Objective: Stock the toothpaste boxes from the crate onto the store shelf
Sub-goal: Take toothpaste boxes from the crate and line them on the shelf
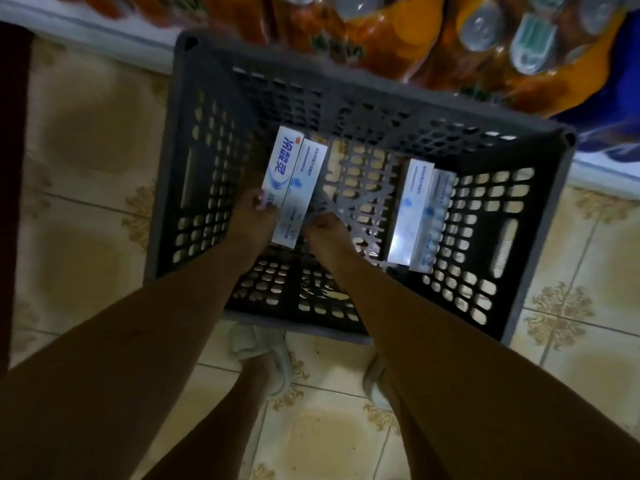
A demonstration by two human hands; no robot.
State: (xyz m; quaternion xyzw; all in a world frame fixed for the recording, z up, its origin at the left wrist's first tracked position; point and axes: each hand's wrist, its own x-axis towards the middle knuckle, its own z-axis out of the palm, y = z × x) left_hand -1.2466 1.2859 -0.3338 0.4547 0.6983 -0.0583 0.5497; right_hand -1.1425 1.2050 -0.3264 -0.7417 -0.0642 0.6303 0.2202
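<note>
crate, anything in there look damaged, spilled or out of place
Nothing stands out. The grey crate sits flat on the tiles, holding intact toothpaste boxes: two at the left hand and two more against the right wall. The picture is too dim to show fine dents.

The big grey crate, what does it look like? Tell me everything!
The dark grey plastic crate sits on the tiled floor, its walls and bottom full of holes, with a handle slot in each side. White toothpaste boxes lie inside: two at the left, two at the right. Both hands reach in; the left hand touches the left boxes.
</note>
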